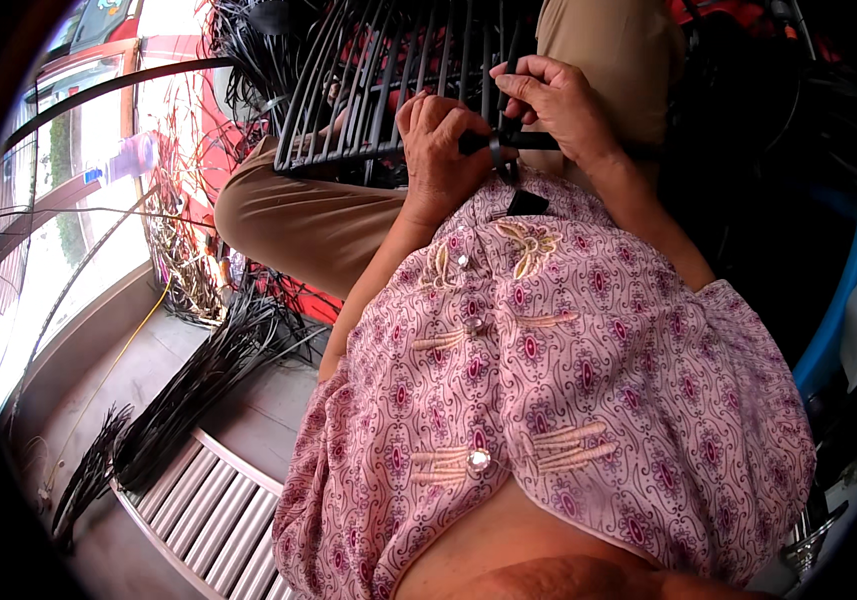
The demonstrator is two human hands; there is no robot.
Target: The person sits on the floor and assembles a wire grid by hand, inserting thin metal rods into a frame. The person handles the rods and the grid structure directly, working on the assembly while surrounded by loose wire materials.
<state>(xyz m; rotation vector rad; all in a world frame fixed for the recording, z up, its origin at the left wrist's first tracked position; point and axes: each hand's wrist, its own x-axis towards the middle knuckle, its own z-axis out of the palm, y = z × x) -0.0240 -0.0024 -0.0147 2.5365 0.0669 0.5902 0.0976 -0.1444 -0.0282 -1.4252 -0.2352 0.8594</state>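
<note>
A dark frame strung with several long black strips lies across my lap, its near bar toward my body. My left hand is closed on this near bar, its fingers bent over the strips beside it. Close by on the right, my right hand pinches a thin black strip between thumb and forefinger, its other fingers curled. Just below, between the hands, a loop of black strip goes around the bar. The strip's far end is lost among the other dark strips.
Bundles of loose black strips lie on the floor at left, near a pale slatted seat. A tangle of thin strands stands by the bright window. A blue curved rim is at right. One long strip arches across the upper left.
</note>
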